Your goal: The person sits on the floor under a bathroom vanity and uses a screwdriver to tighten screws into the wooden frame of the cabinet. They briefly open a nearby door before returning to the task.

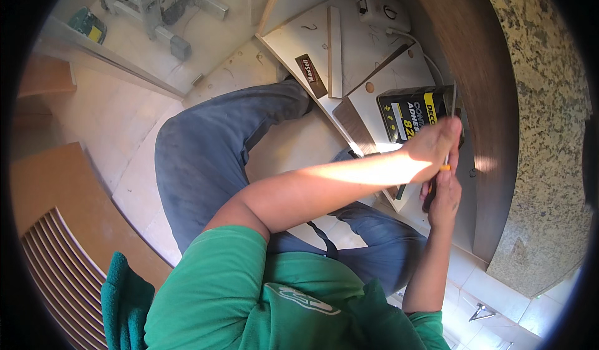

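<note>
A black-and-orange-handled screwdriver (pixel 430 196) is gripped by closed fingers of the right hand (pixel 445 201), its metal shaft (pixel 454 102) by the left hand's (pixel 433 147).

Hands (pixel 432 152), two; screwdriver (pixel 430 195), one; black tin (pixel 405 114), one; white box (pixel 382 9), one; loose wooden strip (pixel 335 53), one; brown label plate (pixel 311 76), one; speckled slab (pixel 549 131), one.

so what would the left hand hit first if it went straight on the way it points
Probably the brown wooden panel, right of the left hand in the picture, though depth is unclear; the black tin shows partly behind the hand.
</note>
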Demonstrator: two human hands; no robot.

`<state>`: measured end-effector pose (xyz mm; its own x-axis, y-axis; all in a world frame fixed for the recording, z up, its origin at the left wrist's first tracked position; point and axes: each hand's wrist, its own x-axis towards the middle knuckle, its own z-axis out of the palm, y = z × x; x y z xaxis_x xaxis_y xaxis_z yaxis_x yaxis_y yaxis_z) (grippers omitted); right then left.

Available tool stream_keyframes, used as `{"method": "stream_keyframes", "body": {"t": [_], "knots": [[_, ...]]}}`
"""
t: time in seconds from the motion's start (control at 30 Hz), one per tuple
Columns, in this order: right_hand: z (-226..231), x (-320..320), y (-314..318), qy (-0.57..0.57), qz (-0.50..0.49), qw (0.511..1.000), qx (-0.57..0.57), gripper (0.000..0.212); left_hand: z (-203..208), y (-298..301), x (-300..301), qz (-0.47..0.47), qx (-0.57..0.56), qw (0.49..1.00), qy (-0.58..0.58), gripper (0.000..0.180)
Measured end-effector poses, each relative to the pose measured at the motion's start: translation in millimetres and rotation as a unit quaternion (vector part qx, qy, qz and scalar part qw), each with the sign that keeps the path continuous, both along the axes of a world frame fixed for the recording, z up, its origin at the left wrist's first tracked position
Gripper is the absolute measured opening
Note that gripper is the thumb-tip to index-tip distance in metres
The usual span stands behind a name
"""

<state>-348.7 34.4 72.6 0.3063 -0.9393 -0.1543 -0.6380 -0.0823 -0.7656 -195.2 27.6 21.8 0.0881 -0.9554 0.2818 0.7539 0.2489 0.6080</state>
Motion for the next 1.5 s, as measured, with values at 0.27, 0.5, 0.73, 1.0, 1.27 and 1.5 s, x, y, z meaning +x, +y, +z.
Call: {"method": "stream_keyframes", "body": {"t": [0.27,0.5,0.73,1.0,1.27,1.5], "knots": [[2.6,-6.0,0.4,-0.001,0.013,1.0,0.017,0.061,2.5,4.9,-6.5,0.02,-0.006,1.0,-0.002,0.063],[1.2,12.8,0.0,0.006,-0.002,1.0,0.03,0.059,-1.6,-4.2,13.3,0.013,0.017,1.0,0.013,0.064],[3.9,18.0,-4.7,0.005,0.003,1.0,0.025,0.058,-4.2,-5.9,17.9,0.028,-0.005,1.0,-0.007,0.069],[8.2,9.1,-1.1,-0.003,-0.003,1.0,0.03,0.057,-3.1,-4.4,3.4,0.04,-0.011,0.999,0.0,0.07],[12.6,24.5,-2.7,0.012,0.01,0.999,0.046,0.055,3.4,0.3,20.7,0.03,0.023,0.999,0.005,0.066],[14.8,39.3,-2.3,0.026,0.015,0.999,0.044,0.057,2.5,-2.3,33.7,0.028,0.023,0.999,0.031,0.066]]}}
